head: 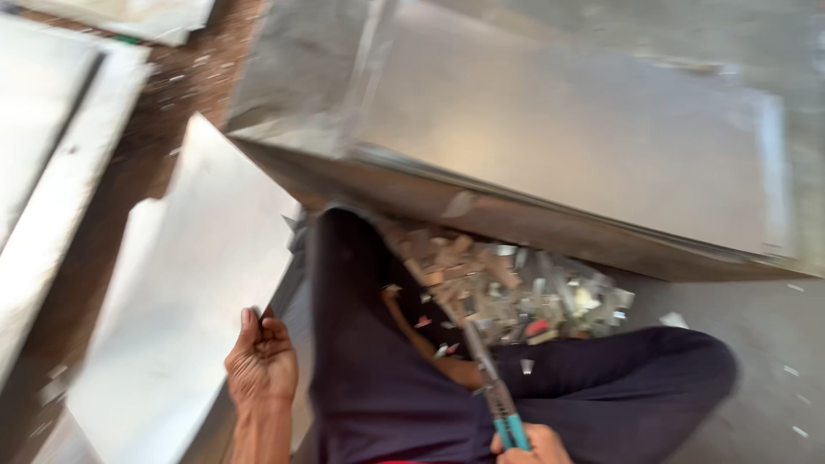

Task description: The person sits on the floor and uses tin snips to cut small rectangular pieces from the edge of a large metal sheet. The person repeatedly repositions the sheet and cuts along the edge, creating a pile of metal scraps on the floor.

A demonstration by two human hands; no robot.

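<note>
Left fingers: the left hand [260, 359] has its fingers pressed together and curled over the near edge of a metal sheet [185, 301], thumb side toward the leg; they grip that edge.
Right fingers: the right hand [526, 445] shows only at the bottom border, knuckles closed around the blue handles of a pair of snips [494, 387]; the fingertips themselves are cut off by the frame.
Snips: the handles sit in the right hand, and the dark blades point up and away, toward the scrap heap, passing over the lower leg.
Metal sheet: pale grey, flat, lying on the person's left side, its long edge just beside the left thigh; it reaches from the bottom left up to the middle of the view.
Legs: the person sits cross-legged in dark trousers [378, 378], a bare shin showing between the folds.
Scrap heap: small offcuts [507, 288] of shiny metal, with a few brown and red bits, lie piled in front of the legs, under the overhang of the big sheet.
Big sheet: a large bent panel [550, 129] fills the upper right, blurred.
Floor: brown ground [193, 77] strewn with slivers at upper left, between more pale sheets [51, 129].
</note>
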